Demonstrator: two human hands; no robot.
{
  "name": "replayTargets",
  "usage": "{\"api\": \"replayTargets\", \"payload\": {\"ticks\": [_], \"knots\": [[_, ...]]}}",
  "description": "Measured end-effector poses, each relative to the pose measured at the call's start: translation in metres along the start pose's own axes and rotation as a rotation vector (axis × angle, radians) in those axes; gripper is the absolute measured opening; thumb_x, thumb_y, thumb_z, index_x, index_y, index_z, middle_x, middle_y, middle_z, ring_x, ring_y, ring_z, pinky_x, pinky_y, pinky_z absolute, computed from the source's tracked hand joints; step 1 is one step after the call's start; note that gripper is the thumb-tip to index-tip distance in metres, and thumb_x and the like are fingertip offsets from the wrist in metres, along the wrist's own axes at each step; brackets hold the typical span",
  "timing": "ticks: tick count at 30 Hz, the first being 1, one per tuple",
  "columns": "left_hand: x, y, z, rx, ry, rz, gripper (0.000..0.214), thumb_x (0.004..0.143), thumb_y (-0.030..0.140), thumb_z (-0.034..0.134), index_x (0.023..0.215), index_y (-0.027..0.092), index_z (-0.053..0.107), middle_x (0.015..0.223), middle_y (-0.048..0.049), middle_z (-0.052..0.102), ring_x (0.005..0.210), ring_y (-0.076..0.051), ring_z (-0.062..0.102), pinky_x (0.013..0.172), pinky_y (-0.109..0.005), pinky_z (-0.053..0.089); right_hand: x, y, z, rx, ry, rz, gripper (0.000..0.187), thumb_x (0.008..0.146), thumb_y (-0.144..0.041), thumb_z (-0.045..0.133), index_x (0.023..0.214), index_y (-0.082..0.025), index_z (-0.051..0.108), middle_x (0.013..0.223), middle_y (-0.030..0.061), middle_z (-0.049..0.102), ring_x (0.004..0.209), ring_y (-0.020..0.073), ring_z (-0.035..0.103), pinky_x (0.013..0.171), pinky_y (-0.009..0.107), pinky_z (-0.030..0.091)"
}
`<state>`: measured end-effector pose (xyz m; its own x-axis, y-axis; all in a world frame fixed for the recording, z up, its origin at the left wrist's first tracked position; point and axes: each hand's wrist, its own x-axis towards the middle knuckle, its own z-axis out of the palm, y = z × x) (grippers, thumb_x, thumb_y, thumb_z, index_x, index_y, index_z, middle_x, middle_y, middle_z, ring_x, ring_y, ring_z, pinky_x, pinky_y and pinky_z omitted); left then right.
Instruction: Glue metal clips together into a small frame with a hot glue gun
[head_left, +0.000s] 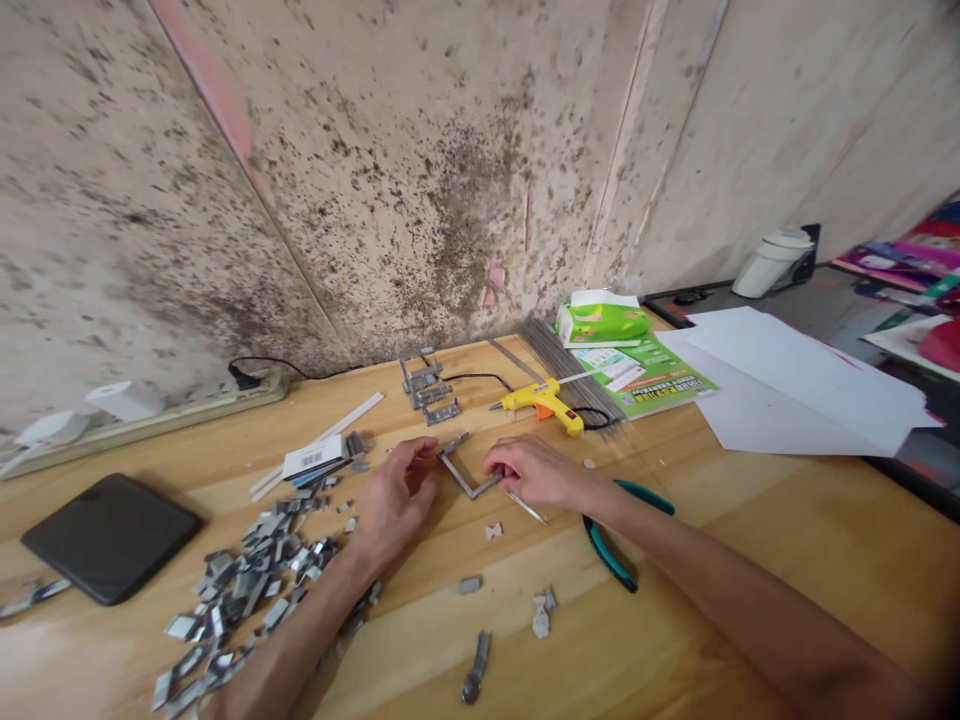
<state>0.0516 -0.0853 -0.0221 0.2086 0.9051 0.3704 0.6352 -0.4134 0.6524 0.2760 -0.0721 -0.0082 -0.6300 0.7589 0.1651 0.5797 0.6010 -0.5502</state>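
A bent grey metal strip, shaped like an open-sided frame, lies between my two hands. The fingers of my right hand are pinched together at its right end. From under that hand sticks out a thin, pointed silver rod; whether the fingers grip it too, I cannot tell. My left hand has its thumb and forefinger apart, the forefinger tip close to the strip's upper left corner. Below on the wooden table lie a small notched metal piece, a small flat one and a rounded-end strip.
Loose metal pieces are heaped beside my left forearm. Teal-handled pliers lie under my right forearm. Behind are a yellow glue gun, assembled metal parts and thin rods. A black pad lies left, white paper right.
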Motion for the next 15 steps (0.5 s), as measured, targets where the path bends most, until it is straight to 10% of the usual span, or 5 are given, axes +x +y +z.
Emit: {"api": "replayTargets", "payload": {"ticks": [15], "knots": [[-0.0002, 0.0016, 0.0039, 0.0, -0.051, -0.013, 0.041, 0.068, 0.008, 0.048, 0.107, 0.016, 0.056, 0.096, -0.0059, 0.067, 0.084, -0.019, 0.063, 0.078, -0.035, 0.052, -0.0004, -0.0077, -0.0008, 0.006, -0.004, 0.039, 0.014, 0.072, -0.01, 0.065, 0.085, -0.016, 0.065, 0.082, 0.0009, 0.06, 0.068, 0.0106, 0.052, 0.063, 0.021, 0.038]]}}
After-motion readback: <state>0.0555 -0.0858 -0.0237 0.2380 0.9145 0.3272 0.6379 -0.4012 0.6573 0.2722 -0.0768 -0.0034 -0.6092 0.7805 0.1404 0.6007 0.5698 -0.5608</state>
